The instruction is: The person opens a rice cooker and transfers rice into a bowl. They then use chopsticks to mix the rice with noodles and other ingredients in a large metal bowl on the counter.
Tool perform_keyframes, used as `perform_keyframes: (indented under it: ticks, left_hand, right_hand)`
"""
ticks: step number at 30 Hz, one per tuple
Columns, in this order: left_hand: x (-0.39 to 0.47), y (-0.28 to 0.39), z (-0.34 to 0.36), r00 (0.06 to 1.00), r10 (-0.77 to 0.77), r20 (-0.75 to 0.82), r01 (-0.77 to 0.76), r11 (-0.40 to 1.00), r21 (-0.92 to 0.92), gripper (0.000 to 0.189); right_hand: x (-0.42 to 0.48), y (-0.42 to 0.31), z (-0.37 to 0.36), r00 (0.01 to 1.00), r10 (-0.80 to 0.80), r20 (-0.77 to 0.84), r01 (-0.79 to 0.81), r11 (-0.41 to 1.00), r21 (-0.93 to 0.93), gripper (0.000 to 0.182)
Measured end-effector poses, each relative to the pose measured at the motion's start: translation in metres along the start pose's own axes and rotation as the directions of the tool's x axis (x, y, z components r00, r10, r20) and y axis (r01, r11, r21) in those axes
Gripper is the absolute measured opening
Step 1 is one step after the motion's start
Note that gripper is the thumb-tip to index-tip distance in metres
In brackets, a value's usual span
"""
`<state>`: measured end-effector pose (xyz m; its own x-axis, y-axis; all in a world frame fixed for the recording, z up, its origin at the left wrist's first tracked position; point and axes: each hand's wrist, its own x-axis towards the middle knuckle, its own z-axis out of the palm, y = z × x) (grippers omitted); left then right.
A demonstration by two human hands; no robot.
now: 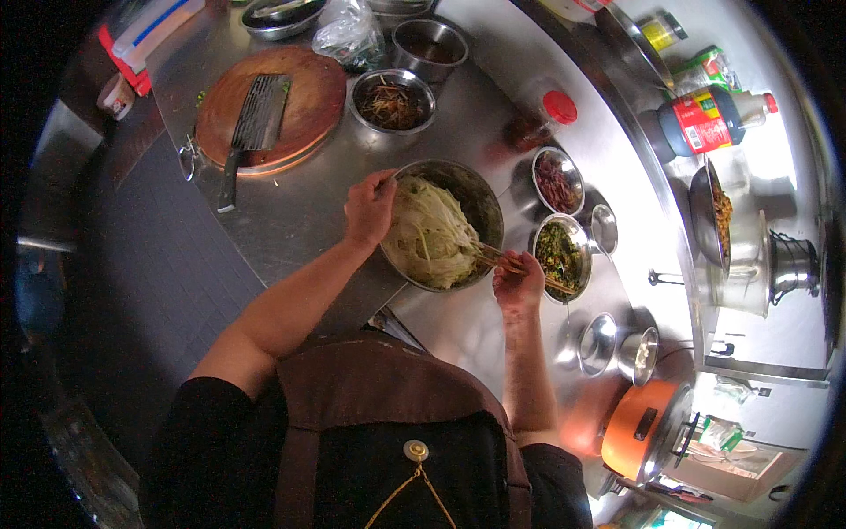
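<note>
A large steel mixing bowl [490,198] stands before me on the metal counter, holding a pale, stringy mass of batter or shredded vegetable [429,231]. My left hand [371,206] grips the bowl's left rim, thumb over the edge. In my right hand [519,283] are several wooden chopsticks [505,261], held over the bowl's right rim with their tips in the pale mass. Just right of that hand sits a steel bowl of chopped greens [562,258]. Above it is a bowl of reddish shreds [558,180], beside a small steel bowl [605,229].
A cleaver [261,112] lies on a round wooden chopping board [310,73], its handle over the edge. Nearby stand a bowl of brown strips [393,102], a plastic bag [349,33] and a red-lidded jar [560,108]. An orange pot [634,426] stands at lower right.
</note>
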<state>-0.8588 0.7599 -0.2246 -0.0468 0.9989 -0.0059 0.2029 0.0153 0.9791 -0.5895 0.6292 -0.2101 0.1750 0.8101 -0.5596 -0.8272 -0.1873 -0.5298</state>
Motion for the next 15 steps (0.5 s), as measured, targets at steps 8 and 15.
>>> perform_keyframes:
  ticks: [8, 15]
  left_hand:
    - [0.002, 0.007, -0.003, 0.998, -0.018, 0.067, 0.014, 0.998, 0.067, 0.030]
    - [0.006, -0.008, 0.001, 1.000, -0.009, 0.025, 0.007, 0.997, 0.077, 0.030]
  right_hand:
    - [-0.010, 0.025, 0.001, 0.985, -0.105, -0.136, 0.128, 0.976, 0.176, 0.022]
    - [-0.042, -0.002, 0.041, 0.949, -0.281, -0.139, 0.302, 0.939, 0.163, 0.026]
